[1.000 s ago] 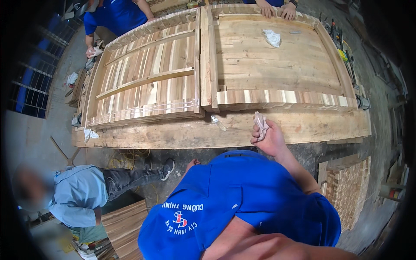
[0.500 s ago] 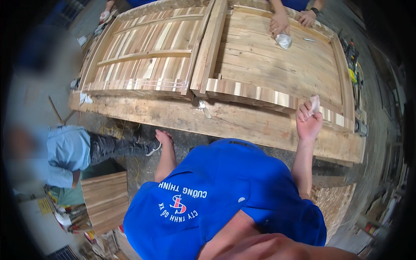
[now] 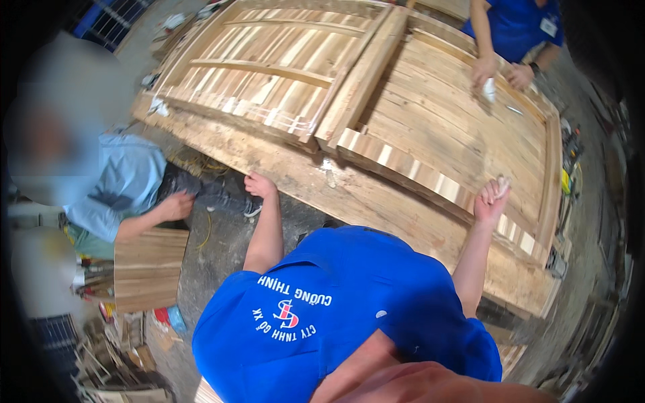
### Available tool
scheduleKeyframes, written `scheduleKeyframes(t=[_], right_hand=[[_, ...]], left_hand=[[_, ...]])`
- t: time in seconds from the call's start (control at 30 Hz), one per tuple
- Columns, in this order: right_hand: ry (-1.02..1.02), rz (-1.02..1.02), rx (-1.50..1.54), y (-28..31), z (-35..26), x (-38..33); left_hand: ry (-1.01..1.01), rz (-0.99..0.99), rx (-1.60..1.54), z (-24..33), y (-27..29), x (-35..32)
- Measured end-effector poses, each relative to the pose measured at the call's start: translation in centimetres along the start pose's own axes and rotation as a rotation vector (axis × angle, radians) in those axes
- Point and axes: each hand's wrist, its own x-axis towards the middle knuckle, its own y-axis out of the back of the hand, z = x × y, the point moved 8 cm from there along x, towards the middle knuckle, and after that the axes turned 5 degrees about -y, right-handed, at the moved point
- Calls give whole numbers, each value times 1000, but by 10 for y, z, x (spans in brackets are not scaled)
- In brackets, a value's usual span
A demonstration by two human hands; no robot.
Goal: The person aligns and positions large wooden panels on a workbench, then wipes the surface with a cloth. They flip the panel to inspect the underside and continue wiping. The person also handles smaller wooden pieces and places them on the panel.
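Observation:
My right hand (image 3: 490,205) is closed round a crumpled white cloth (image 3: 503,187), above the near rail of the right-hand wooden panel (image 3: 437,101). That panel is framed by raised strips, with a striped block-patterned rail along its near side. My left hand (image 3: 261,185) is by the front edge of the wooden workbench (image 3: 222,144), fingers loosely bent and nothing visible in them. Whether it touches the edge is hard to tell. A slatted wooden panel (image 3: 262,50) with crossbars lies to the left. Between the panels and the bench edge lies a small putty knife (image 3: 330,176), slightly blurred.
Across the bench, a co-worker in blue (image 3: 514,30) presses a white cloth (image 3: 489,89) on the right panel. Another person in light blue (image 3: 121,181) is at the left, beside a wooden board (image 3: 149,269). Tools (image 3: 571,158) line the bench's right end.
The view has turned, so the bench slants more. My left hand has come up to the bench edge. My right hand still holds its cloth. The person in light blue has raised a forearm.

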Motion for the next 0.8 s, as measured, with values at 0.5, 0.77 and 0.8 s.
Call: scheduleKeyframes(t=[0.5,0.77,0.8], right_hand=[[-26,17,-18,2,2,0],[-203,236,-153,-47,106,3],[-281,208,-202,-56,129,3]], left_hand=[[-449,-23,-117,39,8,-12],[-2141,418,1,149,77,-139],[-2490,595,101,160,82,-175]])
